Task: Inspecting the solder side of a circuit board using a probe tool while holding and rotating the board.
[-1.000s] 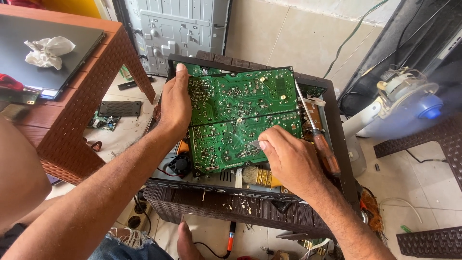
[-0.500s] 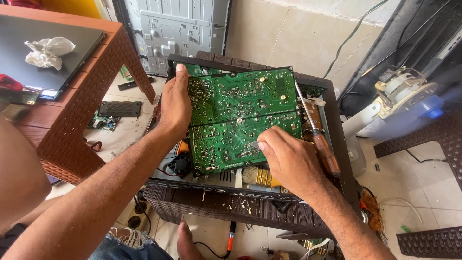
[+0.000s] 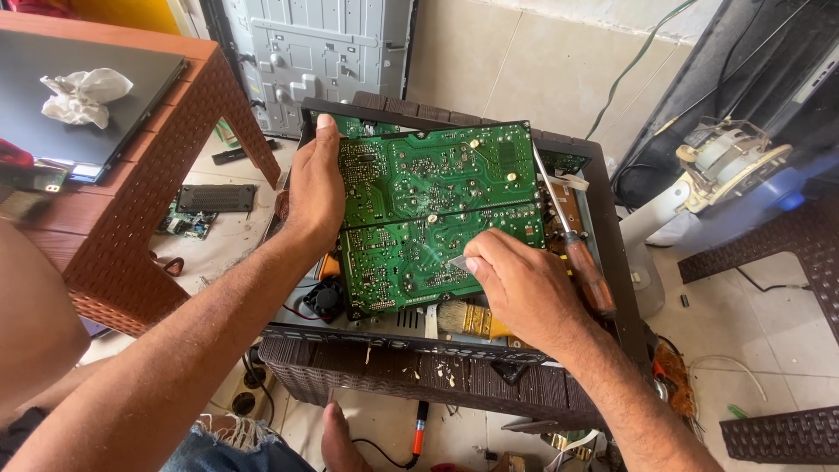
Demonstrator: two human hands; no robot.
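Circuit board hides the tray's contents.

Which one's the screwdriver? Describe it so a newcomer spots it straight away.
Start at the big green circuit board that the left hand steadies on the dark wicker table. Along the board's right edge lies the screwdriver, beside the right hand. Its thin metal shaft and reddish-brown handle set it apart from the yellow-ferruled brush below the board.

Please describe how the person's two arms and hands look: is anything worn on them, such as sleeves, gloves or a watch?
Both forearms are bare, with no sleeve in view. The left hand and the right hand wear no gloves, and no watch, ring or band shows on either wrist. Dark hair shows on the forearms. The fingernails are short. No marks or tattoos are visible.
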